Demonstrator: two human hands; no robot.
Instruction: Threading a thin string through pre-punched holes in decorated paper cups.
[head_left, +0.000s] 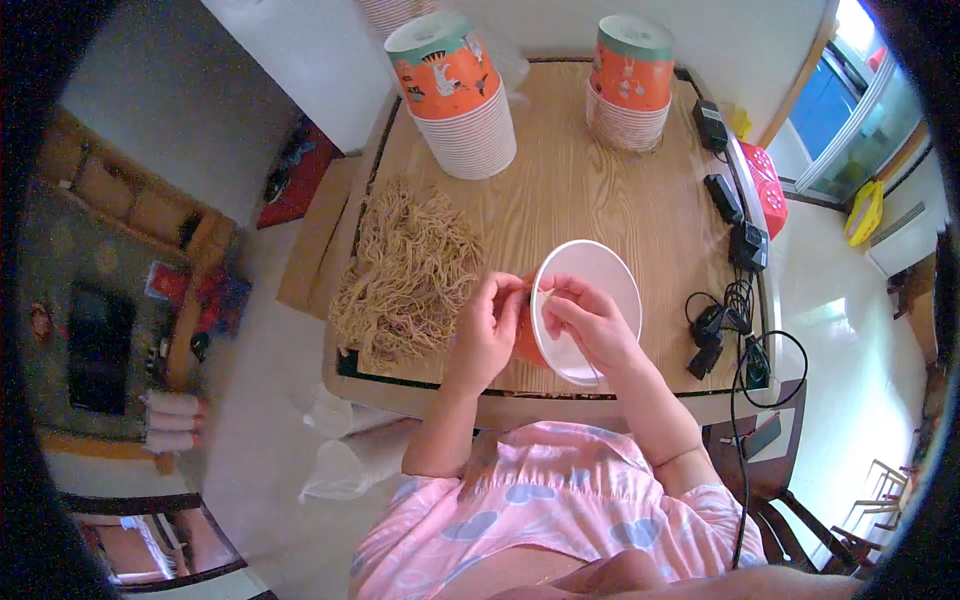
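Wooden table (580, 190), near edge: left hand (487, 330) and right hand (590, 318) both pinching white paper bowl's (600, 275) rim; noodle pile (405, 270) lying left.

The left hand (487, 330) covers most of the paper bowl's (590, 290) orange outer wall. A third cup stack (392, 12) is cut off by the top edge. Small items on the dark shelf (100, 345) at left are too blurred to identify.

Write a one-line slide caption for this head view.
Both hands, left hand and right hand, grip a white-lined paper bowl beside a noodle pile.
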